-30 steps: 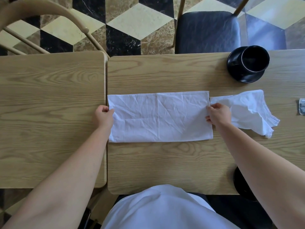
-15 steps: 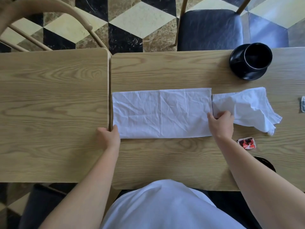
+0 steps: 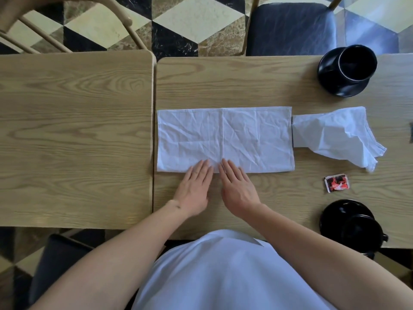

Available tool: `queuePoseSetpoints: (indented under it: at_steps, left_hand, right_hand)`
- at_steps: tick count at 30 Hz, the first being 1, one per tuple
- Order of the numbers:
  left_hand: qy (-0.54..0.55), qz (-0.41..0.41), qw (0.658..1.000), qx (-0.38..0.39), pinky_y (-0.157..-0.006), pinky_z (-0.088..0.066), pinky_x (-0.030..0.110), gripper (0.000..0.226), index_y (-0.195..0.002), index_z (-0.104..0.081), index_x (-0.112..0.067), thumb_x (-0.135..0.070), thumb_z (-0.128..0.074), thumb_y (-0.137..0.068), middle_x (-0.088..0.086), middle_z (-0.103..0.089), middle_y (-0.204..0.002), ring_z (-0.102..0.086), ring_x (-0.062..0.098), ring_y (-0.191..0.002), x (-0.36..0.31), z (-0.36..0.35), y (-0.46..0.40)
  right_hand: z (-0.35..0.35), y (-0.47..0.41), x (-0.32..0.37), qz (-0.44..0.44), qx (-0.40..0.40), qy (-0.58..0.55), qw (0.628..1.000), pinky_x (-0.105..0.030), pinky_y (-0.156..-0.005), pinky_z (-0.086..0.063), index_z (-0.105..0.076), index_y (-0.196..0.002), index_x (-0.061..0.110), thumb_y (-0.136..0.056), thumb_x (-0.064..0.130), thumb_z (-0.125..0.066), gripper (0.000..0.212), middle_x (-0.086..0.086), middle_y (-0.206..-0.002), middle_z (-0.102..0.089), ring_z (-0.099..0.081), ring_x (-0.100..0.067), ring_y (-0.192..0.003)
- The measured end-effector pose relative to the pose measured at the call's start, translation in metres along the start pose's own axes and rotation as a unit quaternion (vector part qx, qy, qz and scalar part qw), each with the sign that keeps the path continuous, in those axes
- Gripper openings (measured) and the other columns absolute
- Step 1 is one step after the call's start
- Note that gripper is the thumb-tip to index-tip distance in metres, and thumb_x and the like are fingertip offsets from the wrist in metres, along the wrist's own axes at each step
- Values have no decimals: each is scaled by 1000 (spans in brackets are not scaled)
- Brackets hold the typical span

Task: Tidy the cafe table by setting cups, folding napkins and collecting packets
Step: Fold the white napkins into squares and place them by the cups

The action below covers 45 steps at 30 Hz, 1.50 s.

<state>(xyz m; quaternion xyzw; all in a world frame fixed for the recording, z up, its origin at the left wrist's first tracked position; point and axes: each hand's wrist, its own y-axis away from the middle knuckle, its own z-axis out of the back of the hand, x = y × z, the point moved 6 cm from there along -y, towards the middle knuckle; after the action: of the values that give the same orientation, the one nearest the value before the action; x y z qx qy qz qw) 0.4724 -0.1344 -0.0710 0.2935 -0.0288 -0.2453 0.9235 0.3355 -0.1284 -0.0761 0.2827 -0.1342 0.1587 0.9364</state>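
A folded napkin (image 3: 224, 139) lies flat across the middle of the right table (image 3: 245, 83), its left edge at the seam with the left table (image 3: 73, 135). Both hands — left hand (image 3: 194, 186) and right hand (image 3: 238, 186) — rest side by side on its near edge. Just right lies a crumpled napkin (image 3: 337, 135); nearer, a packet (image 3: 336, 182). A cup on a saucer (image 3: 348, 70) stands behind, another cup (image 3: 353, 227) at the near edge.

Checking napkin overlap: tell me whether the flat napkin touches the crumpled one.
Apart. The head view shows a thin dark gap between the flat napkin and the crumpled napkin.
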Motion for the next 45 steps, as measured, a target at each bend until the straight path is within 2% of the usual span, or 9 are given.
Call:
queuePoseSetpoints:
  at_steps: [8, 15, 23, 27, 32, 35, 39, 43, 45]
  left_hand:
    - [-14, 24, 1000, 15, -124, 0, 45, 81, -157, 10, -16, -61, -17, -94, 4, 13, -167, 19, 22, -152, 51, -28, 32]
    - [69, 174, 982, 0, -124, -6, 42, 84, -159, 4, -18, -62, -23, -93, 1, 13, -166, 16, 13, -152, 86, -44, 63]
    - [179, 275, 945, -20, -123, -17, 40, 84, -159, -5, -10, -41, -48, -94, 1, 10, -168, 8, 14, -154, 74, -34, 62]
    - [266, 305, 912, -69, -119, -26, 44, 66, -150, -31, -11, -30, -55, -91, 7, -16, -162, -14, 26, -149, 69, -15, 55]
    - [342, 321, 872, -142, -102, -41, 39, 35, -121, -57, -12, -20, -58, -87, 7, -47, -131, -46, 26, -121, 58, 17, 41]
    - [536, 330, 777, -28, -73, -48, 33, 8, -96, -58, -16, -22, -56, -90, 2, -59, -103, -58, 19, -88, 26, 29, 17]
    - [765, 321, 536, 158, -62, -50, 34, 17, -95, -59, -7, -24, -56, -93, 13, -60, -87, -59, 25, -67, -38, 54, -6]
    - [795, 252, 468, 292, -71, -53, 35, 56, -107, -63, 0, -53, -48, -95, 17, -70, -95, -67, 31, -81, -94, 87, -15]
    - [841, 214, 403, 291, -71, -56, 35, 62, -100, -65, 1, -59, -52, -93, 18, -73, -90, -70, 32, -81, -113, 102, -18]
  right_hand:
    - [3, 46, -79, -3, 8, 74, 997, -45, -127, -4, -9, -161, 12, -102, 37, -40, 71, 0, -168, 3, 0, -22, -157]
    - [-4, 74, -116, -107, 16, 46, 993, -47, -127, 0, 6, -161, 15, -103, 44, -26, 73, 1, -170, 10, 15, -16, -155]
    - [13, 80, -129, -222, -71, -62, 971, -45, -126, -13, -17, -160, 11, -103, 40, -37, 68, -3, -170, -10, -5, -20, -157]
    - [36, 74, -151, -356, -204, -301, 861, -46, -101, -46, -50, -135, 10, -93, 32, -54, 48, -12, -140, -50, -48, -31, -127]
    - [39, 60, -173, -481, -187, -515, 684, -37, -76, -47, -57, -129, 7, -94, 35, -63, 46, -10, -114, -67, -61, -23, -96]
    - [41, 51, -174, -478, -141, -583, 642, -30, -56, -39, -67, -110, 3, -91, 31, -67, 34, -6, -83, -63, -54, -18, -68]
    - [63, 44, -156, -429, -131, -632, 633, -24, -47, -30, -69, -92, 10, -87, 15, -69, 7, -2, -69, -56, -45, -10, -51]
    - [92, 47, -119, -368, -116, -664, 641, -26, -49, -25, -66, -86, 12, -81, 13, -69, 5, -6, -71, -59, -49, -10, -50]
    - [104, 53, -97, -333, -111, -678, 646, -26, -48, -29, -67, -84, 12, -81, 13, -69, 3, -4, -69, -57, -55, -13, -55]
